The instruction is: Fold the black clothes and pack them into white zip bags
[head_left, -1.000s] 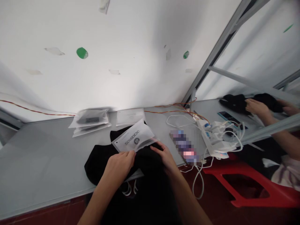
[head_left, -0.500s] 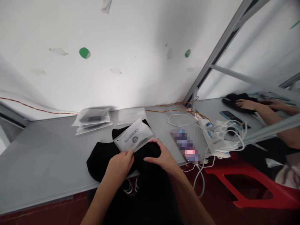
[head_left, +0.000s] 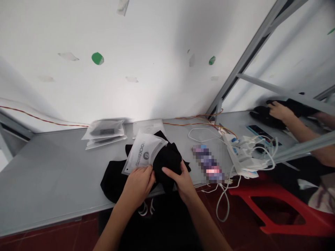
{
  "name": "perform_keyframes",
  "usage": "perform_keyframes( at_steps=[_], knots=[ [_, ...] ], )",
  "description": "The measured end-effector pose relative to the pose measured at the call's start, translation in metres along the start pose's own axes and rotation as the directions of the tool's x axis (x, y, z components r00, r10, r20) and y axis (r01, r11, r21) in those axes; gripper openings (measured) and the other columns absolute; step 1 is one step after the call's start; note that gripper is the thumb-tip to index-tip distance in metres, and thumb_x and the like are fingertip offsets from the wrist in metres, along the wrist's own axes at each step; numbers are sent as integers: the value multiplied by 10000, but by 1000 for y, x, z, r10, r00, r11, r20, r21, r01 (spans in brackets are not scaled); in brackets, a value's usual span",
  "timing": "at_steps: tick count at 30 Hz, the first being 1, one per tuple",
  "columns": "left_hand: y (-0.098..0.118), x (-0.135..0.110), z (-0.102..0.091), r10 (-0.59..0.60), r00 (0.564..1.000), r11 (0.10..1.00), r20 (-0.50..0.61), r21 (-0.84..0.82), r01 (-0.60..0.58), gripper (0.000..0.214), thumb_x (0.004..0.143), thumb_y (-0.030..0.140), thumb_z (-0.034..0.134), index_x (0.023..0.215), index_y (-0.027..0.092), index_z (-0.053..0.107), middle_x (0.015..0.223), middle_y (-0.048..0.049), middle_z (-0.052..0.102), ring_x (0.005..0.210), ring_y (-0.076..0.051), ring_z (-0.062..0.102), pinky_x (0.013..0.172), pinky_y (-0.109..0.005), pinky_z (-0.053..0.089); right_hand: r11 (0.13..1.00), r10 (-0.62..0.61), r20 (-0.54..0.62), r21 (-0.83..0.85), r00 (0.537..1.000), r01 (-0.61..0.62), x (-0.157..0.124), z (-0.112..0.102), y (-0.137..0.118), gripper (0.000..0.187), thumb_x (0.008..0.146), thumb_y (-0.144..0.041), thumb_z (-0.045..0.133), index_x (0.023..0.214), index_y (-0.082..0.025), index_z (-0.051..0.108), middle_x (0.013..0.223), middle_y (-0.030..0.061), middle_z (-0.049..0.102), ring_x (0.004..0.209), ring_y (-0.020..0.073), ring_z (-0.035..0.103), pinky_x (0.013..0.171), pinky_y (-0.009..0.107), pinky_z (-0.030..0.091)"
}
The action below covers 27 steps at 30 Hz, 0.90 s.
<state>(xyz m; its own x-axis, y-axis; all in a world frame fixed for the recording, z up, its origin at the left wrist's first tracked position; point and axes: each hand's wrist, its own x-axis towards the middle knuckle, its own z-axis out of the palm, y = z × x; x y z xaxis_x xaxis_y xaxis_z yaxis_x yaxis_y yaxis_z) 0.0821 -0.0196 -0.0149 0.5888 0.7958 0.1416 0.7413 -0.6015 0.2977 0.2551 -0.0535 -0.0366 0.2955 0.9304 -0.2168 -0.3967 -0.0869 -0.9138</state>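
A frosted plastic bag [head_left: 136, 153] printed "ROCKBROS" lies tilted over the table, its mouth turned to the right. My left hand [head_left: 140, 184] pinches the bag's lower edge near that mouth, fingers closed. Bunched black fabric [head_left: 166, 162] sits at the opening, and my right hand [head_left: 184, 181] grips it with the thumb on top and the fingers behind. How far the fabric reaches into the bag I cannot tell. More black cloth [head_left: 112, 179] rests on the table under and left of the bag.
Filled frosted bags [head_left: 104, 132] and a flat bag [head_left: 154, 125] lie by the wall. To the right are a phone [head_left: 208, 164], a power strip [head_left: 237, 153] with white cables, and a red stool [head_left: 285, 223]. Beyond the frame, a co-worker's hand [head_left: 280, 111] touches black cloth.
The bag has turned more upright, and its mouth has opened against the black fabric. My right hand has gone from loosely open to gripping the fabric, which is lifted and bunched.
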Motion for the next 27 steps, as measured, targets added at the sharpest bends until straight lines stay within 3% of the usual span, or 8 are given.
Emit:
perform_keyframes(
  at_steps=[5,9,12,16,19,22,25,27],
  knots=[
    [-3,-1,5,-7,1000,1000,-16,17,8,218,1018,198,416,894,192,595,857,-62,694,827,-237,675,781,-371,478,980,-50,140,-186,989,76,-4,-7,-16,740,671,-330,904,1351,-301,614,1357,41,690,1317,296,594,1197,500,402],
    [-4,-2,-5,0,999,997,36,81,-3,191,981,175,456,871,191,611,853,-54,687,869,-254,666,826,-409,462,989,38,193,-146,980,-10,1,-23,-28,746,646,-297,910,1328,-318,609,1317,47,708,1258,315,637,1100,506,498],
    [-4,-1,-18,38,996,999,86,35,-41,198,956,169,480,804,194,605,844,-45,664,864,-235,648,837,-394,462,991,109,203,-100,973,-90,7,-29,-27,720,631,-261,896,1295,-307,622,1252,47,737,1203,335,668,1034,504,542],
    [-5,2,-21,69,991,997,115,-37,-65,236,985,219,459,809,195,615,845,-39,653,860,-220,636,838,-375,478,967,-10,176,-248,984,54,17,-27,-19,646,681,-294,861,1287,-281,639,1278,41,725,1260,317,628,1137,505,454],
    [-7,-2,-2,-104,994,993,34,57,102,257,1021,305,440,985,172,657,970,-91,688,918,-257,663,844,-407,504,927,-96,187,-342,978,156,23,-27,-19,613,720,-352,851,1291,-277,640,1340,45,694,1305,298,597,1187,488,404],
    [-11,-12,26,-216,970,967,-111,113,229,507,997,502,527,1380,172,556,1358,-194,618,1239,-346,610,1012,-509,482,952,-64,138,-290,988,103,27,-36,-26,641,729,-378,850,1323,-291,623,1308,43,716,1250,305,638,1133,493,467],
    [-24,-21,43,-178,976,969,-124,149,196,745,943,584,601,1563,223,397,1606,-217,410,1488,-392,389,1174,-629,318,985,-30,-5,-170,1000,28,29,-52,-39,715,702,-384,872,1361,-318,604,1238,20,754,1171,314,687,1077,492,519],
    [-43,-25,41,-133,990,977,-42,160,138,753,941,572,614,1589,279,366,1660,-181,339,1538,-403,293,1193,-707,219,993,65,-49,-96,997,-70,30,-64,-49,594,727,-452,838,1273,-287,673,1115,27,791,1077,328,727,1017,495,559]
  ],
)
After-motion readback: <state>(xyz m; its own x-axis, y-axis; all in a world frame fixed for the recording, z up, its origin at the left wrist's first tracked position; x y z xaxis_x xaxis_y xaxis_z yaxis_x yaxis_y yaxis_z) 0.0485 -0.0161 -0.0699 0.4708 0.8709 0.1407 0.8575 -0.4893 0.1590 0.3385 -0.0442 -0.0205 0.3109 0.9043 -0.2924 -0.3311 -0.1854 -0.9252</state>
